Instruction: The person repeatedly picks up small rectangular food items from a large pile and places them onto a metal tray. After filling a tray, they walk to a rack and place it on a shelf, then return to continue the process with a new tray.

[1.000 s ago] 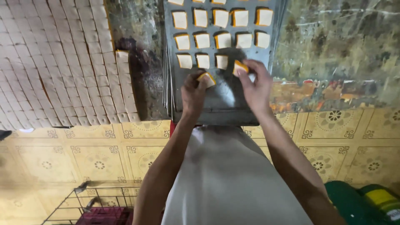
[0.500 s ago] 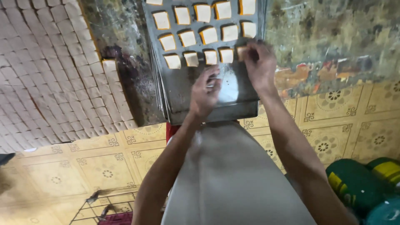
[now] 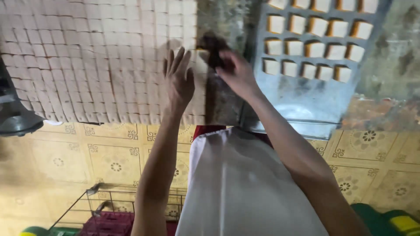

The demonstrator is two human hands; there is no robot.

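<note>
A large sheet of pale dough cut into many small squares [image 3: 87, 57] covers the worktop on the left. My left hand [image 3: 178, 81] hovers over its right edge, fingers spread and empty. My right hand [image 3: 234, 72] reaches to the same edge beside a dark patch, its fingers curled at a pale square [image 3: 202, 57]; whether it grips the piece is unclear. To the right lies a metal tray [image 3: 306, 100] with rows of cut squares with orange-brown edges [image 3: 315, 48].
The worktop [image 3: 223, 17] is stained and worn. Below it is a yellow patterned tile floor [image 3: 113, 161]. A wire rack with a dark red crate [image 3: 109, 220] stands at lower left, green containers [image 3: 393, 220] at lower right, a dark object [image 3: 15, 118] at the left edge.
Both hands have left the metal tray and moved left to the edge of the cut dough sheet. The camera view has swung left with them.
</note>
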